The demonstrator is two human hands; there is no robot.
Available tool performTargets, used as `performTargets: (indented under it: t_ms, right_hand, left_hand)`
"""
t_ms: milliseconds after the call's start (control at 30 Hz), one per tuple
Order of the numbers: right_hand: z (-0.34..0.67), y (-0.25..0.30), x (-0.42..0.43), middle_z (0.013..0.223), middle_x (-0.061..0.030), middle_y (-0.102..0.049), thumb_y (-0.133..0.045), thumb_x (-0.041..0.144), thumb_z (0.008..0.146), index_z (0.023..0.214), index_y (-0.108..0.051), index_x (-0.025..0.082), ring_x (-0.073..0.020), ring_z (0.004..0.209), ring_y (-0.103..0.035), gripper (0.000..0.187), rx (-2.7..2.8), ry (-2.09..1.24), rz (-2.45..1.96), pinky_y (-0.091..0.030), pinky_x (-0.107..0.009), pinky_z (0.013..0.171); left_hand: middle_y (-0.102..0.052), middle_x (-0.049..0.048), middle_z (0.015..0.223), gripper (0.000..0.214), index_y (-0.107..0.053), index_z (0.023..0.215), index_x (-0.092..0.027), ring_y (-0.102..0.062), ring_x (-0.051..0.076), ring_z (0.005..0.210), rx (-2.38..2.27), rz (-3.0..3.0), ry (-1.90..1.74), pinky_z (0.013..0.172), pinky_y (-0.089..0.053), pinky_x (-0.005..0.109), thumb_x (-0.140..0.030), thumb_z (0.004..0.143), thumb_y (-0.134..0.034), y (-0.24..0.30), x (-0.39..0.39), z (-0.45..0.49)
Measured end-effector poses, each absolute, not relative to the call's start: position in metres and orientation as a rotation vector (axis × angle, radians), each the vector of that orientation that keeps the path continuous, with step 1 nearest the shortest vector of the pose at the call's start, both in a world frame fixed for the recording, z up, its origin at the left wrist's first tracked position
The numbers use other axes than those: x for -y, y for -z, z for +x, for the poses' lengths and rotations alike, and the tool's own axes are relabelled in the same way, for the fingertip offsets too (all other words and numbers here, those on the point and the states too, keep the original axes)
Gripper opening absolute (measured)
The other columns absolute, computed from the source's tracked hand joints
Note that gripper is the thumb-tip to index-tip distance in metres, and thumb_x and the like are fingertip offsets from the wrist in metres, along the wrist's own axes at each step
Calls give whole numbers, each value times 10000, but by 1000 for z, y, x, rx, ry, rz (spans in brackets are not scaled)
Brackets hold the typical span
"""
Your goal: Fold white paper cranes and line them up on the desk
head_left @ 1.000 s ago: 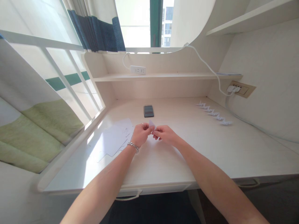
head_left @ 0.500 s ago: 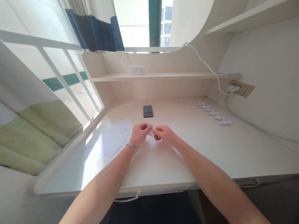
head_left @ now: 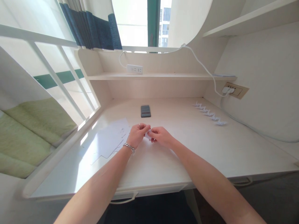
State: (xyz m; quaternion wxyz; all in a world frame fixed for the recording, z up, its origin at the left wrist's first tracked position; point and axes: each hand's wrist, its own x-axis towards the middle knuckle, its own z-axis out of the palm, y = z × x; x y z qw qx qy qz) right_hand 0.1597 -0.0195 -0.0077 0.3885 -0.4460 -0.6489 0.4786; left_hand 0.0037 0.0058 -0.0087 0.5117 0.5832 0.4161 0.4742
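Paper piece, one, left hand and right hand pinching it, one phone beyond

Left forearm and right forearm bare as far as the view runs. Worn where left forearm meets left hand: chain bracelet, silver-coloured, chunky interlocked links, shiny. Same hand carries a slim ring, metallic-looking; finer detail too small to read. Right hand bare throughout.

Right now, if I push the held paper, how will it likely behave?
The paper is probably light: it looks small between the left hand and right hand. Looking thin, it may bend. Rolling seems unlikely: it appears flat.
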Motion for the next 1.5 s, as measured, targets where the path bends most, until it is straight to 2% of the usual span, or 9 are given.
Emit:
performTargets:
  t_ms: [200,600,700,767,900,1067,1233,1367,1500]
  right_hand:
    - [162,9,17,603,-21,-614,-636,406,811,632,-597,167,-127,575,-580,301,1668,-1240,-1137,-477,-258,586]
    - [163,9,16,580,-24,-620,-670,460,780,628,-617,157,-131,569,-594,343,1615,-1295,-1130,-495,-267,584]
    - [165,8,15,604,-30,-639,-685,490,757,653,-637,154,-132,570,-600,356,1574,-1295,-1122,-492,-267,582]
    - [166,7,14,612,-33,-645,-695,510,743,666,-652,152,-132,569,-601,369,1560,-1281,-1122,-487,-265,578]
    - [168,4,15,636,-36,-658,-682,518,758,681,-662,153,-128,576,-606,373,1600,-1265,-1148,-462,-247,557]
    - [168,5,15,637,-35,-653,-635,517,787,686,-656,153,-126,585,-607,378,1572,-1241,-1129,-467,-246,569]
    - [169,4,16,644,-33,-654,-632,464,792,690,-662,158,-126,581,-602,324,1643,-1177,-1161,-457,-243,556]
    - [168,0,16,638,-27,-642,-608,444,795,678,-652,164,-125,575,-585,306,1540,-1104,-1152,-451,-244,545]
    - [169,0,14,665,-35,-655,-611,404,776,703,-672,160,-138,616,-592,261,1455,-1055,-1173,-458,-249,553]
  left_hand:
    - [-539,-23,562,321,-650,641,-157,-457,96,526,-997,1392,-1203,525,-366,247,-457,699,-749,7,-5,5]
    - [-569,-19,558,392,-650,682,-151,-501,107,520,-1030,1447,-1230,521,-389,246,-534,708,-729,6,-4,7]
    - [-608,3,594,421,-673,745,-142,-536,121,547,-1017,1417,-1196,547,-416,255,-563,739,-688,6,-4,7]
    - [-621,12,620,391,-681,766,-137,-544,123,573,-992,1419,-1165,570,-429,259,-527,738,-700,6,-4,7]
    - [-600,2,599,281,-656,683,-140,-515,112,575,-1038,1503,-1201,562,-413,246,-407,706,-739,5,-4,6]
    - [-612,4,623,303,-676,743,-142,-519,113,575,-1062,1487,-1205,560,-431,253,-444,734,-704,3,-3,8]
    - [-631,16,628,278,-682,720,-137,-535,117,586,-1058,1533,-1205,565,-430,253,-413,722,-721,4,-3,8]
    - [-664,35,677,329,-687,830,-133,-580,129,602,-1022,1488,-1179,579,-461,265,-450,743,-703,8,-6,9]
    - [-662,26,675,278,-636,809,-140,-594,126,592,-963,1504,-1170,592,-476,268,-362,693,-755,11,-8,9]
